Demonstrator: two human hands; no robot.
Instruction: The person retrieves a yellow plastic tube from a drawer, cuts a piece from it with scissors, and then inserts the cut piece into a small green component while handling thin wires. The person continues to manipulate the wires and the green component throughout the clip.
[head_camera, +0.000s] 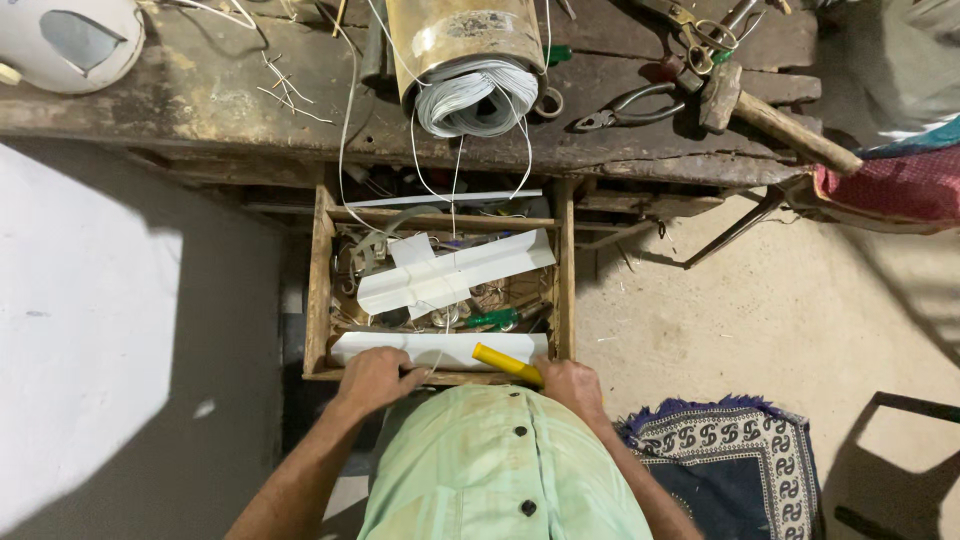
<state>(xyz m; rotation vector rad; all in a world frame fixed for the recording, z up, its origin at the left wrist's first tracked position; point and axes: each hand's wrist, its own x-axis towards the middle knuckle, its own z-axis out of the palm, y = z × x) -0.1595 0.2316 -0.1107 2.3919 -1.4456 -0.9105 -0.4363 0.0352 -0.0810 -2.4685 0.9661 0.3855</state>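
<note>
Two bare hands rest on the near edge of an open wooden drawer (318, 290) that hangs under a worn workbench (200, 100). Starting at the left, the left hand (372, 380) comes in from a forearm angled up and to the right; it lies palm down, knuckles up, with its fingers (405, 378) curled over the drawer's front rail and touching the near edge of a long white strip (420, 347) just beyond the fingertips. That strip lies flat, its long axis running left to right along the front of the drawer. Farther beyond the fingers, toward the bench, a second white folded strip (470, 272) lies slanted, its right end higher, and a green-handled screwdriver (495, 318) sits between the two strips among loose wire. Moving right, the right hand (568, 385) is also knuckles up, fingers closed around the lower end of a yellow tube (505, 363). The tube's long axis runs diagonally: its free end points up and left, away from the fingers, over the white strip, while the held end sinks into the fist at the drawer's right front corner. Well beyond both hands, on the bench, a coil of white wire (472, 98) sits in a metal can, with pliers (628, 108) and a hammer (770, 118) to its right.
</note>
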